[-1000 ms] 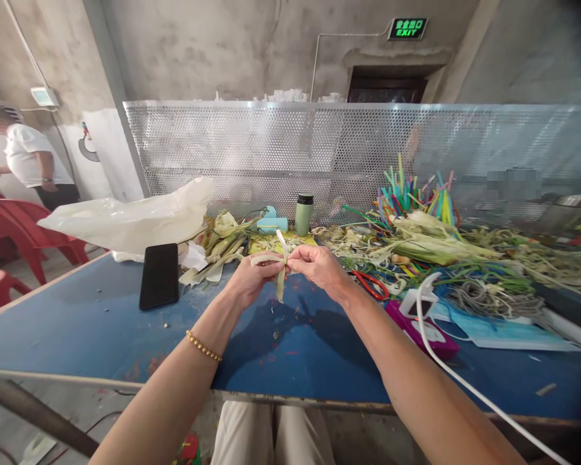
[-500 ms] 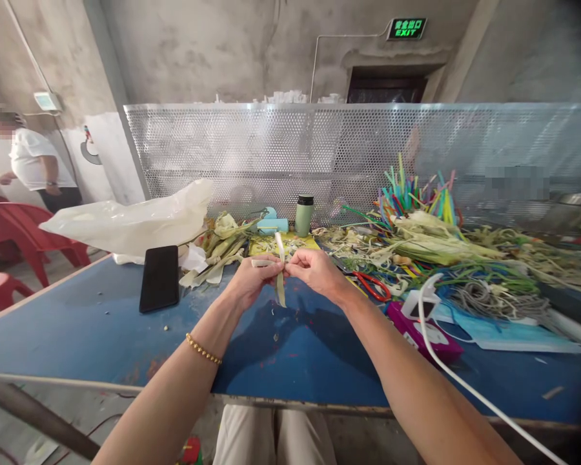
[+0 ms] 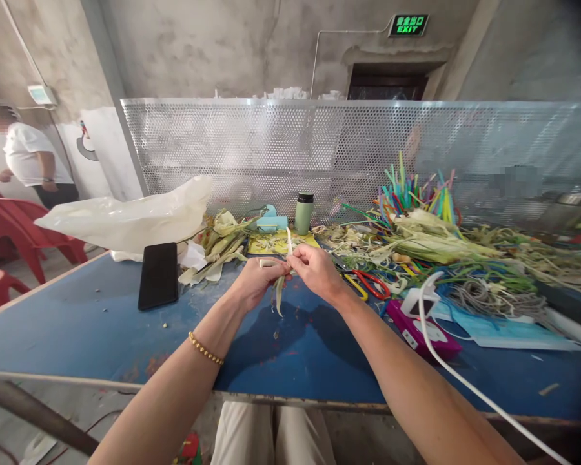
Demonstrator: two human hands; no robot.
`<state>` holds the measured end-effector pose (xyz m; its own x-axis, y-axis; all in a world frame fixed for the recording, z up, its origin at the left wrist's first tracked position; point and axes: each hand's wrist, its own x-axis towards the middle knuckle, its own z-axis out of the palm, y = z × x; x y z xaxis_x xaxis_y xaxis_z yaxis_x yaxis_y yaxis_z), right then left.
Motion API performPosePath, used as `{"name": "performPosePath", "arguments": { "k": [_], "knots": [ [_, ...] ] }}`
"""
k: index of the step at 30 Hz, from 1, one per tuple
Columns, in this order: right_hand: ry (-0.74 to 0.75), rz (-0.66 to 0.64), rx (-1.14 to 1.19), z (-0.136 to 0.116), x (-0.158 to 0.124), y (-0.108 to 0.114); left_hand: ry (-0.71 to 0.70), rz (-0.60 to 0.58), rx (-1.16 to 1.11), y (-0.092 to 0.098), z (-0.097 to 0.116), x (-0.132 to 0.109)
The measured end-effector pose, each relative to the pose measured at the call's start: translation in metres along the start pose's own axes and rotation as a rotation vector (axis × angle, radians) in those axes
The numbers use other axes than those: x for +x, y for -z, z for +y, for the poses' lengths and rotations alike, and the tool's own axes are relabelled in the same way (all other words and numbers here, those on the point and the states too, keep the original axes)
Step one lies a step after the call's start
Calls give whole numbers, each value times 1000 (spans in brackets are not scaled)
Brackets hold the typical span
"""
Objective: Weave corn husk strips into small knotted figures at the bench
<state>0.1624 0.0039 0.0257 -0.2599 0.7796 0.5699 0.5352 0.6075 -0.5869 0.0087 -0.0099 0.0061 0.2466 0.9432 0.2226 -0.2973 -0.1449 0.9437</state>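
My left hand [image 3: 252,282] and my right hand [image 3: 314,270] meet above the middle of the blue table [image 3: 77,323], both pinched on pale corn-husk strips [image 3: 279,292]. One strip end hangs down below my fingers, another sticks up between the hands. A gold bead bracelet [image 3: 204,348] circles my left wrist. Red-handled scissors [image 3: 370,282] lie just right of my right hand.
A black phone [image 3: 157,274] lies to the left, beside a plastic bag [image 3: 135,219] and a husk pile [image 3: 220,248]. A green flask [image 3: 303,214] stands by the perforated metal screen [image 3: 358,148]. Coloured straws, husks, a purple box [image 3: 423,330] and a white cable crowd the right. A person stands far left by red chairs.
My hands have shifted slightly right and lower, working the strips between the fingers. The upper strip end now points up nearer my right hand.
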Motion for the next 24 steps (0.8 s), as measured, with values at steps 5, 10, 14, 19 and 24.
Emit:
{"name": "performPosePath", "arguments": {
  "k": [5, 10, 14, 19, 24],
  "knots": [
    [-55, 21, -7, -4, -2, -3, -23, 4, 22, 0, -3, 1],
    [-84, 35, -2, -5, -3, -3, -35, 14, 44, -2, -3, 0],
    [-89, 31, 20, 0, -1, -4, -27, 14, 58, -2, -2, 0],
    [-34, -3, 9, 5, 0, -1, 49, -84, -22, 4, 4, -2],
    [56, 192, -144, -2, 0, 11, 84, -11, -107, 11, 4, 2]
  ]
}}
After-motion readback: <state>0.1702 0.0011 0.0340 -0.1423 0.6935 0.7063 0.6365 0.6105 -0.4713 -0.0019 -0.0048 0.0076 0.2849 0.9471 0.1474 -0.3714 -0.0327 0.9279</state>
